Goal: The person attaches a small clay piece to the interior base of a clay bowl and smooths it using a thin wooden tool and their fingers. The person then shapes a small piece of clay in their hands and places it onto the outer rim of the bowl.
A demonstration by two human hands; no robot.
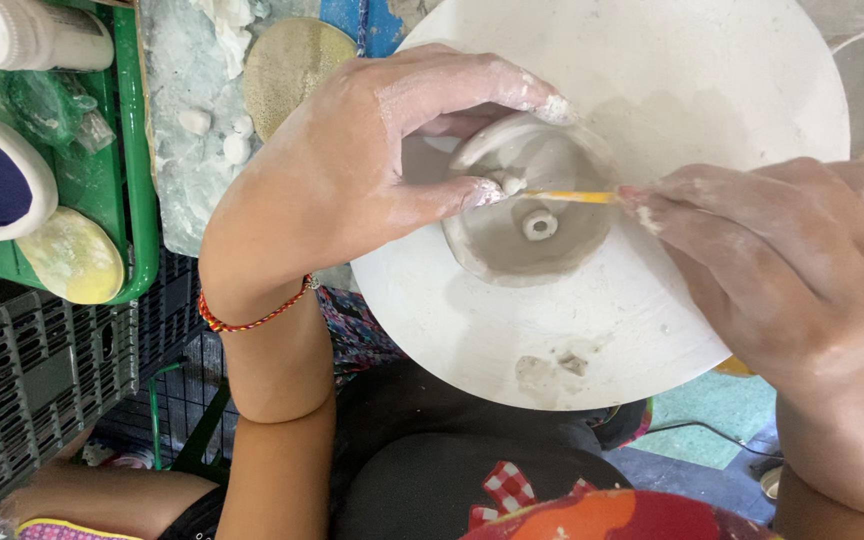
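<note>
A small grey clay dish (532,215) sits on a round white board (652,90); a tiny clay ring lies inside the dish. My left hand (372,160), smeared with clay, grips the dish's left rim with thumb and fingers and wears a red cord bracelet at the wrist. My right hand (782,250) holds a thin yellow-handled tool (567,197) whose tip touches a small clay lump at the dish's inner rim, close to my left thumb.
A green tray (137,150) at the left holds round containers and a yellowish disc. A clay-smeared slab (187,70) carries small white clay lumps and a tan round sponge. A dark plastic crate (32,380) stands at the lower left. My lap is below the board.
</note>
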